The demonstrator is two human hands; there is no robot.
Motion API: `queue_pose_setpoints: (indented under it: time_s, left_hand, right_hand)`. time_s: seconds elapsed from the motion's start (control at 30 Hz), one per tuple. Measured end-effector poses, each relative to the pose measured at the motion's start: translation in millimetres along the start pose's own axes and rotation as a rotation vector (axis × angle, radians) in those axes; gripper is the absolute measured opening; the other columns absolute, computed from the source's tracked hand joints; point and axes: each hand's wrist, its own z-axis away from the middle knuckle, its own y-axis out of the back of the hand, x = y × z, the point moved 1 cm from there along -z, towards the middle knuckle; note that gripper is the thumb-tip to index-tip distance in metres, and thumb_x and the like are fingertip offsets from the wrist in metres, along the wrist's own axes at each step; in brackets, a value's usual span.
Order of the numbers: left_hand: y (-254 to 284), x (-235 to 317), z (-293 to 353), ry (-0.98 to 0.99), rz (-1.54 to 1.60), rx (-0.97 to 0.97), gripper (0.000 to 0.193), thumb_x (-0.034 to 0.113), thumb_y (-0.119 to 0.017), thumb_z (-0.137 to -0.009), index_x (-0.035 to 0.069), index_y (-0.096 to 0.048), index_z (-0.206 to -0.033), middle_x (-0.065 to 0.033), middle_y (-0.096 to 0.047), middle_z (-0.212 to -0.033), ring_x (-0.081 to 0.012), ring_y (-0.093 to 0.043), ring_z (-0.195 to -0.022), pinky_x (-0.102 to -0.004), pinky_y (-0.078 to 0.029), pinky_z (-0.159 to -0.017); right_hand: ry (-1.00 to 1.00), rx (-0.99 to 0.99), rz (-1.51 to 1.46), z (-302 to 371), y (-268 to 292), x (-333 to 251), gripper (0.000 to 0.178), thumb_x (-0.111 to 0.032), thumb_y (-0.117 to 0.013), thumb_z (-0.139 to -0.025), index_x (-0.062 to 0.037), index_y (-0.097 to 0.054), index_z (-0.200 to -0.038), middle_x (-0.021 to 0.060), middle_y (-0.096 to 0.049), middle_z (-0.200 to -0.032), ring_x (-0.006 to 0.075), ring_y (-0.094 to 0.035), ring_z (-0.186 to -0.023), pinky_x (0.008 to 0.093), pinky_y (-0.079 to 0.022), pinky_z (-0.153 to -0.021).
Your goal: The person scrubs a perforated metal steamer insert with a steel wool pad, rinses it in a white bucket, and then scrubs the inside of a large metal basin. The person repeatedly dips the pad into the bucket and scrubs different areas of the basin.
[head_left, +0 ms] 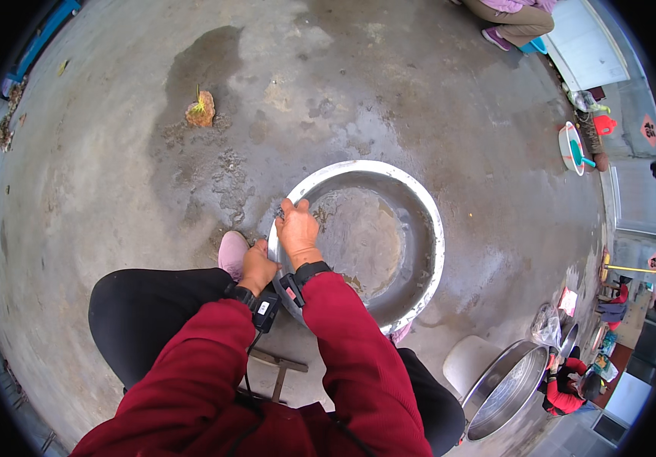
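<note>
A large, round metal basin [430, 221] with a bright, wide rim stands on the wet concrete in front of me. Its inside looks wet, and a few greenish scraps lie in the bottom. My left hand [258, 266] is closed on the basin's left rim from outside. Just beyond it, my right hand [298, 228] is closed against the same side of the basin, over the rim. Something small and dark shows at its fingertips, too little visible to name. Black straps with small devices circle both wrists.
A stone-like lump [201, 110] with a yellow-green tuft lies far left on the floor. A big metal sieve-like pan [504, 388] leans at the near right. A white tub [570, 148] holds a teal scoop. One person crouches at the far right, another at the near right.
</note>
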Motion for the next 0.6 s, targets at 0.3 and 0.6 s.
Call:
queue_pose_setpoints:
  time_s: [0.3, 0.6]
  left_hand:
    - [-3.7, -1.7, 1.9, -0.100, -0.147, 0.038, 0.040, -0.007, -0.075, -0.058, 0.002, -0.057, -0.092, -0.0095, -0.067, -0.085, -0.0198, -0.063, -0.079, -0.0318, -0.050, -0.071]
    - [4.6, 27.3, 13.7, -0.055, -0.258, 0.016, 0.041, 0.005, -0.079, -0.059, 0.000, -0.056, -0.093, -0.0193, -0.067, -0.089, -0.0333, -0.066, -0.087, -0.0385, -0.051, -0.075]
  right_hand:
    - [-0.033, 0.225, 0.060, -33.4, 12.9, 14.5, 0.028, -0.022, -0.068, -0.074, -0.0116, -0.058, -0.097, 0.0186, -0.055, -0.094, 0.0377, -0.064, -0.073, 0.0467, -0.052, -0.062]
    - [-0.144, 0.164, -0.183, 46.8, -8.4, 37.6, 0.030, -0.022, -0.069, -0.075, -0.0115, -0.058, -0.101, 0.0211, -0.055, -0.096, 0.0407, -0.061, -0.078, 0.0482, -0.050, -0.069]
